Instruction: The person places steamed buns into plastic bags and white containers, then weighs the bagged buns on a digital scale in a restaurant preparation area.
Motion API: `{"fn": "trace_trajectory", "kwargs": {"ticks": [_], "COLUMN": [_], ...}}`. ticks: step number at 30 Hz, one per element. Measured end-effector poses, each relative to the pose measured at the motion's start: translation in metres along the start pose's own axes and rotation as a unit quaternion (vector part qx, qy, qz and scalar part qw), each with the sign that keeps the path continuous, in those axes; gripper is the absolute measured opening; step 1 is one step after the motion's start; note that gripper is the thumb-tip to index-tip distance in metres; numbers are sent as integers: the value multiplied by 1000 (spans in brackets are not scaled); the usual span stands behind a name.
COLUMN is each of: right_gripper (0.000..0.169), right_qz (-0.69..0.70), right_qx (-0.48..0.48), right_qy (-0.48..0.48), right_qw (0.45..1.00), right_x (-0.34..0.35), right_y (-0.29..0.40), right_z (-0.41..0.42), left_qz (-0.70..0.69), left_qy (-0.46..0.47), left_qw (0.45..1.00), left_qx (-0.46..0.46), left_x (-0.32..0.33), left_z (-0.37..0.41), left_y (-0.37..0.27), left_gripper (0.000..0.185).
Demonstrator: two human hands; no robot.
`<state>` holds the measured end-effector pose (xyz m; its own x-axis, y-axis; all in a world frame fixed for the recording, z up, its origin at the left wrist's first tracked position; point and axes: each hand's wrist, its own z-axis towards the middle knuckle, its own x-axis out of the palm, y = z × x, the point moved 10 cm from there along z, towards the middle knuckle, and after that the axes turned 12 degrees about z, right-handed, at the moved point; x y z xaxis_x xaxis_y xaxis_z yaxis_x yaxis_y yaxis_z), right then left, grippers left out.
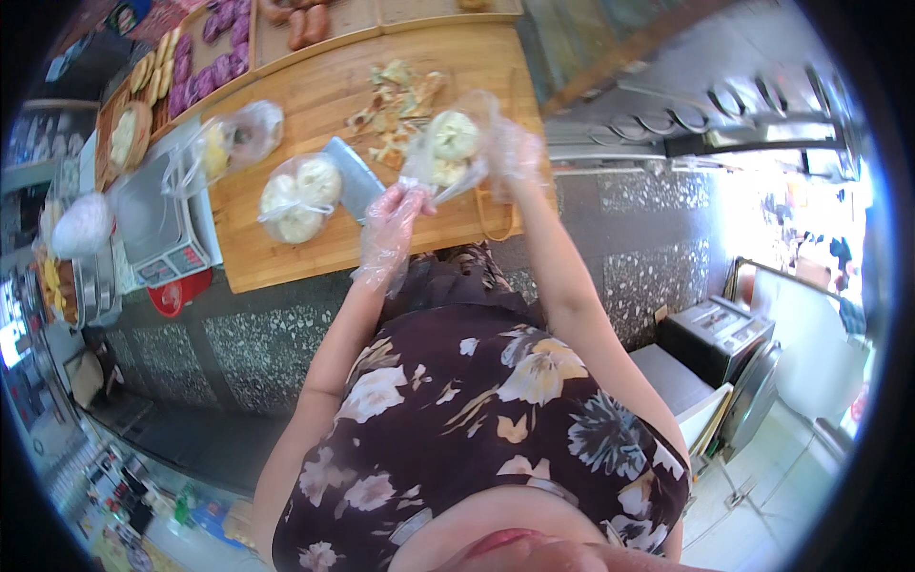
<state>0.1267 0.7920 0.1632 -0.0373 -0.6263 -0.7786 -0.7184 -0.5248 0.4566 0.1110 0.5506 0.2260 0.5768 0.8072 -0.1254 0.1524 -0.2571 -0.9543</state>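
My left hand [389,222], in a clear disposable glove, pinches the gathered edge of a clear plastic bag [466,179]. Inside the bag are a pleated white steamed bun [456,134] and a yellowish food piece [449,171]. At the bag's right side is my right hand [516,154], also gloved; blur hides how its fingers are set. A flat grey blade [355,179] lies just left of my left hand, its near end partly hidden by that hand. Beside it rests a tied bag of white buns [300,196]. Chopped flatbread pieces [397,107] lie beyond, on the wooden board [286,261].
Farther left sits another bag of food [239,139], then a digital scale [157,214] above a red basin [182,294]. Trays along the far edge hold purple buns [221,70] and sausages [309,27]. A metal rack with hooks [686,118] stands at right.
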Motion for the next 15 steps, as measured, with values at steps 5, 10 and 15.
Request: {"fn": "trace_trajectory", "kwargs": {"ticks": [5, 10, 15], "right_gripper": [21, 25, 31], "right_qz": [490, 831, 872], "right_qx": [-7, -153, -4], "right_qy": [-96, 124, 9], "right_qw": [866, 520, 489], "right_x": [-76, -63, -11], "right_y": [32, 73, 70], "right_z": [-85, -128, -128], "left_qz": [-303, -249, -248], "left_qy": [-129, 10, 98], "left_qw": [944, 966, 963], "left_qx": [7, 69, -26], "left_x": [-87, -133, -128], "left_z": [-5, -22, -19], "left_y": [3, -48, -19], "left_gripper": [16, 22, 26]}}
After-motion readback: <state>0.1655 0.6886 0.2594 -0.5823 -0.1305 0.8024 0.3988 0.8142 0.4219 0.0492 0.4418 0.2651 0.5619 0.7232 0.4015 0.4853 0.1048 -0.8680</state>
